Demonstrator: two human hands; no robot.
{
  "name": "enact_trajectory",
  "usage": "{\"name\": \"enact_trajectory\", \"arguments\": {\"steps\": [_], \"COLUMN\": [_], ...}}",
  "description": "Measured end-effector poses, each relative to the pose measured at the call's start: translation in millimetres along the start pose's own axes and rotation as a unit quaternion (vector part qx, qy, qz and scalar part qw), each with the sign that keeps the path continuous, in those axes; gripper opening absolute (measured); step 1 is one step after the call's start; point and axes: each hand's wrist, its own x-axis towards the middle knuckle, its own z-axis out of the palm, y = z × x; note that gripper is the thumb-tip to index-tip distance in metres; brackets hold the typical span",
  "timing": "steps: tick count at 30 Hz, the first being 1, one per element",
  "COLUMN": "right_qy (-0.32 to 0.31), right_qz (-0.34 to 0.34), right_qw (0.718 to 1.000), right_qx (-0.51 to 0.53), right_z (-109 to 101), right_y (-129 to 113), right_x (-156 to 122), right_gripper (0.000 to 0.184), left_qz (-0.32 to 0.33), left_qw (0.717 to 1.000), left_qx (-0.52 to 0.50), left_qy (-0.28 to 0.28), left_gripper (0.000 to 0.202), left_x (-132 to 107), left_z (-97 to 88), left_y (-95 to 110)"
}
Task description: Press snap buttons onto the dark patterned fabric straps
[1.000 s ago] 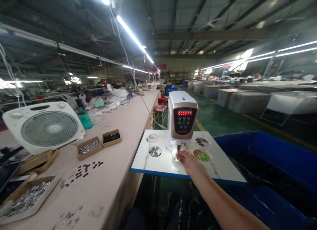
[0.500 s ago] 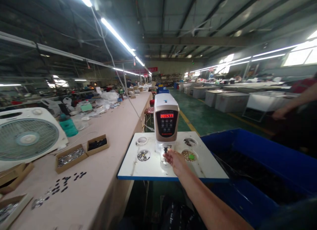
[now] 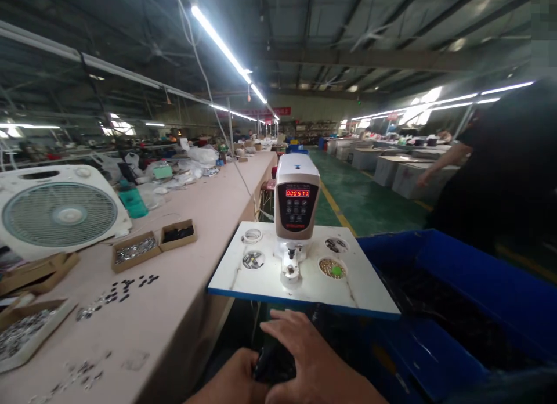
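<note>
Low in front of me, my left hand (image 3: 238,374) is closed on a piece of black cloth (image 3: 275,359). My right hand (image 3: 307,353) hovers beside and over that cloth, its thumb and fingers spread wide. Beyond both hands stands a white and gold button press machine (image 3: 297,204) with a red lit display reading 000577. Its lower die (image 3: 290,270) shows bare under the punch. The machine's white tabletop (image 3: 261,288) has a blue front edge and round wells. One well holds brass-coloured snap parts (image 3: 328,269) and a green piece.
On the long table (image 3: 174,311) to the left are a white box fan (image 3: 65,209), small cardboard boxes (image 3: 134,250) of metal parts, and loose black pieces (image 3: 124,288). A large blue bin (image 3: 435,253) with dark contents stands right. Behind it is a person in dark clothes (image 3: 505,160).
My right hand has left the machine's punch and come back low toward me. My left hand has come into view with black cloth. The person at right now shows more fully.
</note>
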Motion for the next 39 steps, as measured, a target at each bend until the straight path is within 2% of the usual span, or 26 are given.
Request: {"name": "enact_trajectory", "arguments": {"steps": [2,5,7,9,13,17,21,26,31,39], "right_qy": [-0.05,-0.083,-0.08,-0.061,-0.019,0.019,0.079,0.173,0.177,0.17], "right_qz": [0.056,0.129,0.163,0.185,0.17,0.169,0.195,0.216,0.174,0.198], "right_qw": [0.997,0.98,0.971,0.965,0.959,0.961,0.968,0.961,0.969,0.965], "right_qx": [0.036,0.124,0.157,0.176,0.226,0.217,0.137,0.013,0.012,-0.035], "right_z": [0.5,-3.2,-6.6,-9.5,-17.3,-33.6,-47.6,-46.6,-46.4,-55.9], "right_y": [5.5,17.8,26.3,34.8,51.7,67.5,83.8,104.1,117.7,127.6], "right_x": [-2.0,0.5,2.4,4.2,12.0,30.9,60.1,89.7,103.0,112.3], "right_gripper": [0.091,0.049,0.024,0.015,0.028,0.041,0.037,0.035,0.03,0.03], "left_qz": [0.049,0.081,0.087,0.075,0.048,0.028,0.046,0.07,0.075,0.056], "left_qw": [0.998,0.991,0.989,0.988,0.991,0.994,0.996,0.997,0.996,0.995], "left_qx": [0.028,0.073,0.096,0.112,0.103,0.064,0.035,0.031,0.056,0.074], "left_qy": [-0.04,-0.072,-0.077,-0.072,-0.072,-0.087,-0.068,-0.025,0.003,0.041], "left_gripper": [0.031,0.031,0.032,0.028,0.021,0.021,0.027,0.031,0.02,0.016], "left_x": [11.9,24.2,32.2,41.6,63.0,90.8,131.0,173.6,188.6,197.6], "left_z": [-3.1,-8.1,-12.6,-17.6,-26.9,-35.4,-44.1,-53.7,-59.0,-57.9], "left_y": [10.8,25.8,33.0,39.4,57.5,81.7,96.4,99.1,101.4,107.9]}}
